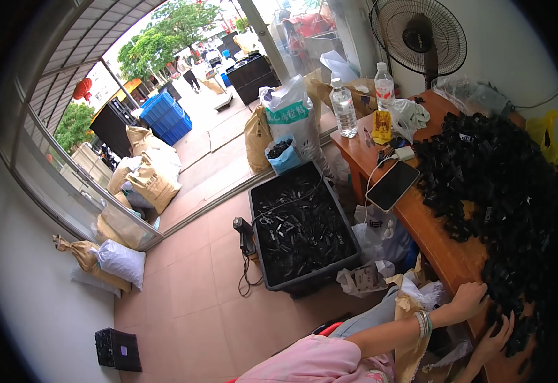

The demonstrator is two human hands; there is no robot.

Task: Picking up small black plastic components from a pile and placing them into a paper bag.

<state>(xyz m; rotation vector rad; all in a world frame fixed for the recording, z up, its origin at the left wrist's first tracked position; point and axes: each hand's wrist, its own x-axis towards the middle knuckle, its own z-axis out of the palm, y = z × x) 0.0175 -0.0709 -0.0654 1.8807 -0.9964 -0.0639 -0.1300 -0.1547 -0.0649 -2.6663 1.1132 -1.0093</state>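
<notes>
A large heap of small black plastic pieces (493, 172) covers much of the wooden table (442, 233) on my right. My left hand (469, 302), with bracelets (423, 324) at its wrist, rests at the near edge of the heap. Its fingers are curled closed, and what they may hold is hidden. Just below it, my right hand (495, 339) reaches in from the lower edge with fingers apart, touching the black pieces. An open paper sack (410, 322) sits under my left forearm, beside the table edge.
A black tub (308, 290) of black parts stands on the floor, with a dark handheld tool (245, 236) and its cord beside it. On the table lie a phone (392, 186), water bottles (343, 108) and a fan (419, 38). Filled sacks (122, 262) stand near the doorway.
</notes>
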